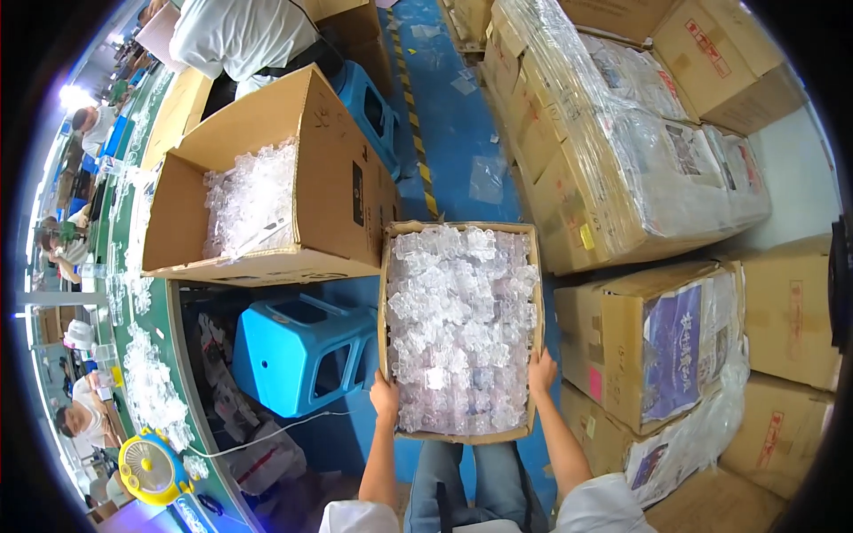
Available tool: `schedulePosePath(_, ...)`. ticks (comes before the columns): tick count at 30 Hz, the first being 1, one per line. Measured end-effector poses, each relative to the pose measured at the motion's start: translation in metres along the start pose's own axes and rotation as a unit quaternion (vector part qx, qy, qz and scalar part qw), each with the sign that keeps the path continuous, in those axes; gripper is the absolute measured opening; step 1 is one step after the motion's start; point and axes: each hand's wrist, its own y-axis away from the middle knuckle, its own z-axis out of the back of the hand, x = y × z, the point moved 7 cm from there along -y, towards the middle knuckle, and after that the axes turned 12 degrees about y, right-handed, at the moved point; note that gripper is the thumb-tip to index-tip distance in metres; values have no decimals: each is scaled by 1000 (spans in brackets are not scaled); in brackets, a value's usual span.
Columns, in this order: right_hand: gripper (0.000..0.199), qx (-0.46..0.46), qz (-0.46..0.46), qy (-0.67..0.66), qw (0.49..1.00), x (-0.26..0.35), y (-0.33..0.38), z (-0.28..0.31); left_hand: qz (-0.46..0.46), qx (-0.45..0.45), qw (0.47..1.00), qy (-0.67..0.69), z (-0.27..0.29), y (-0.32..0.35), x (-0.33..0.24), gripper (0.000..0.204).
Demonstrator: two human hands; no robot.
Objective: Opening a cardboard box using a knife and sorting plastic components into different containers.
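Both hands (384, 397) (543, 371) hold a carton (462, 438) by its edges, open aisle (458, 191) ahead

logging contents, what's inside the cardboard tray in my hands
Clear pieces fill the cardboard tray; they cover its bottom, so anything beneath them can't be seen.

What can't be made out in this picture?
All in the head view:
- Bottom of the held carton: covered by clear pieces.
- Undersides of the left fingers and right fingers: hidden from above.
- Head of the white-sleeved co-worker: cut off by the top edge.
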Motion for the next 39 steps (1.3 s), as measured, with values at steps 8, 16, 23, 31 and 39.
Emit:
schedulePosePath(8, 26, -14, 29, -129, 991, 11, -17, 9, -34, 13, 998, 42, 4, -23, -19, 26)
schedulePosePath(16, 29, -35, 76, -46, 995, 60, -82, 24, -77, -54, 993, 70, -3, -61, -61, 28)
schedulePosePath(23, 65, -85, 171, -8, 982, 113, -122, 74, -77, -14, 985, 156, 5, -75, -114, 40)
schedulePosePath(31, 68, 6, 79, -3, 997, 85, -31, 37, -5, -28, 977, 213, 102, 57, 53, 34)
schedulePosePath(39, 47, 77, 19, 135, 988, 71, -60, -7, -15, 42, 975, 218, 59, 10, -1, 37)
